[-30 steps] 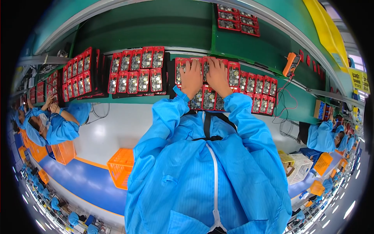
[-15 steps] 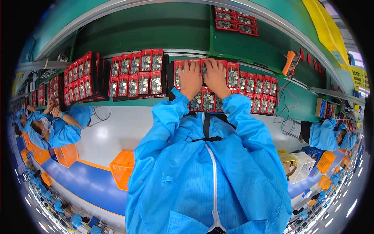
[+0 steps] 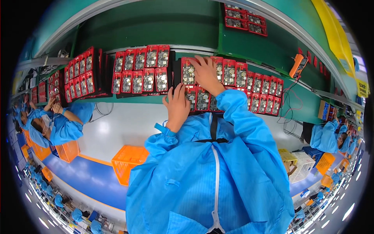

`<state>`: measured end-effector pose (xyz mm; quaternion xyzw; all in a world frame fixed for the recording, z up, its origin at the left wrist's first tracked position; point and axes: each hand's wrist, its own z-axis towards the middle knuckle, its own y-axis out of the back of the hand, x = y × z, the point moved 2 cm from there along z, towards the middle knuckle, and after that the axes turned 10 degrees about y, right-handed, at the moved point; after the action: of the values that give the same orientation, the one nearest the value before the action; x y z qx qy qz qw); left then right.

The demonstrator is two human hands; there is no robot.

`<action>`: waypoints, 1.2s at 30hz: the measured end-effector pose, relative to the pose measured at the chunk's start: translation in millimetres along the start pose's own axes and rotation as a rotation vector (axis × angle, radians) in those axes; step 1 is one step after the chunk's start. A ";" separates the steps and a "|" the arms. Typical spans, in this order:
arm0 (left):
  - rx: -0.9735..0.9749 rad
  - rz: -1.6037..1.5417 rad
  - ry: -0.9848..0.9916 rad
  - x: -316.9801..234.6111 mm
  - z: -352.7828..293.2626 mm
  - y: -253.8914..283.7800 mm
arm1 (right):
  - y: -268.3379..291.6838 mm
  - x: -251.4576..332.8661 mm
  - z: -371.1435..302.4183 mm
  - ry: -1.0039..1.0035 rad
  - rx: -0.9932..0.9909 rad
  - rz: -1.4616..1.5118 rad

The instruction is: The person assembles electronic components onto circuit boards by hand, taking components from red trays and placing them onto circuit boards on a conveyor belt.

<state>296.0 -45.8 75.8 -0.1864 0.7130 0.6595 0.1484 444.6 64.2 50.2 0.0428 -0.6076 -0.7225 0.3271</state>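
In front of me lies a black tray [image 3: 177,70] with two rows of red-framed circuit boards [image 3: 188,72]. My right hand [image 3: 207,75] rests over the upper row, fingers apart and slightly bent, touching the frames near the second board. At the left end of the lower row is my left hand [image 3: 178,107], its fingers spread and their tips at the edge of the first lower board [image 3: 191,93]. No held thing shows in either hand. A blue strap [image 3: 164,129] circles my left wrist. My palms and part of the upper row are hidden.
More trays of red-framed boards [image 3: 137,81] stand to the left and right [image 3: 259,85]. An orange multimeter [image 3: 298,65] with red and black leads leans at the right. Further boards [image 3: 245,19] sit on the green shelf. Co-workers [image 3: 62,124] flank me; an orange crate [image 3: 128,162] stands behind.
My left hand has come off the upper row, down and left to the lower row's end. My right hand has shifted slightly left along the upper row. The view has turned slightly.
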 end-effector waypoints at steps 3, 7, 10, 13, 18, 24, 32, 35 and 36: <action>0.056 0.015 -0.012 5.2 -12.3 -3.1 | 1.0 6.0 -0.2 0.011 0.033 -0.055; 0.121 0.030 -0.041 1.9 -17.5 -15.1 | -1.3 4.9 1.3 0.011 0.022 -0.027; 0.112 0.045 -0.083 -1.1 -15.9 -19.6 | 0.0 6.9 6.0 -0.013 0.045 -0.043; 0.105 0.054 -0.094 -3.8 -12.9 -19.7 | -0.5 6.4 14.1 -0.076 0.138 -0.062; 0.078 0.054 -0.102 -5.6 -8.3 -25.7 | 1.9 -0.1 23.8 -0.097 0.163 -0.010; 0.093 0.181 -0.108 -6.7 -11.4 -26.3 | -9.1 15.5 -1.2 0.000 0.132 -0.231; 0.086 0.186 -0.155 -6.0 -8.5 -29.3 | 1.7 -7.6 18.2 -0.063 0.101 -0.025; 0.073 0.156 -0.136 -4.9 -9.5 -28.7 | 5.1 -18.3 29.5 -0.060 0.227 0.019; 0.071 0.159 -0.142 -4.2 -10.1 -27.8 | 6.8 -21.1 32.7 -0.066 0.230 0.017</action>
<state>312.9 -57.3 54.0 -0.0763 0.7361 0.6551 0.1522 449.0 102.8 57.7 0.0510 -0.6970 -0.6464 0.3061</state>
